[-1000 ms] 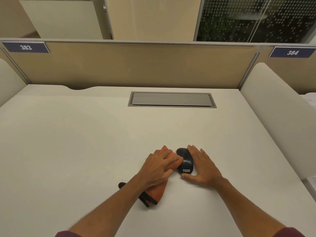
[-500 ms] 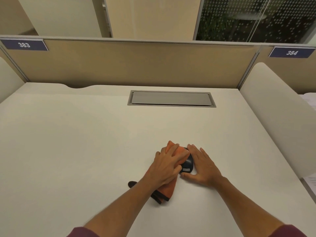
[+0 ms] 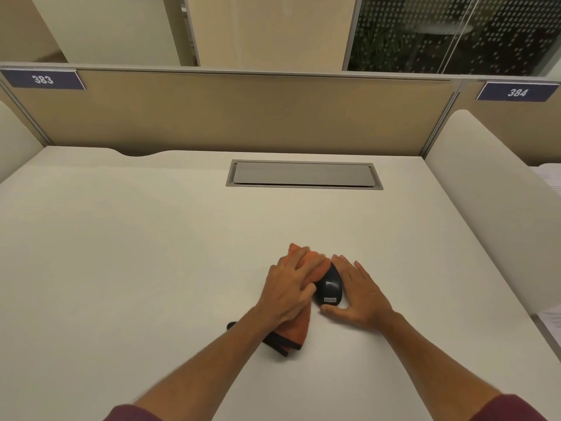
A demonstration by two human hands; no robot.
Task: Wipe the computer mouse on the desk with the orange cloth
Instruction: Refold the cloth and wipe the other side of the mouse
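A dark computer mouse (image 3: pixel 330 287) with a small label at its near end lies on the white desk (image 3: pixel 151 253). My right hand (image 3: pixel 359 294) cups its right side, fingers along the edge and thumb at the near end. My left hand (image 3: pixel 288 288) presses the orange cloth (image 3: pixel 296 328) with dark trim against the mouse's left and far side. The cloth's front covers the far end of the mouse, and its tail trails back under my left wrist.
A grey cable hatch (image 3: pixel 303 174) is set into the desk farther back. A beige partition (image 3: pixel 243 113) closes the far edge. A white side panel (image 3: pixel 498 214) stands along the right, with papers (image 3: pixel 551 177) beyond it.
My left hand has slid the cloth from the mouse's left side up over its top, then back toward its left and far end. My right hand has kept its hold beside the mouse.
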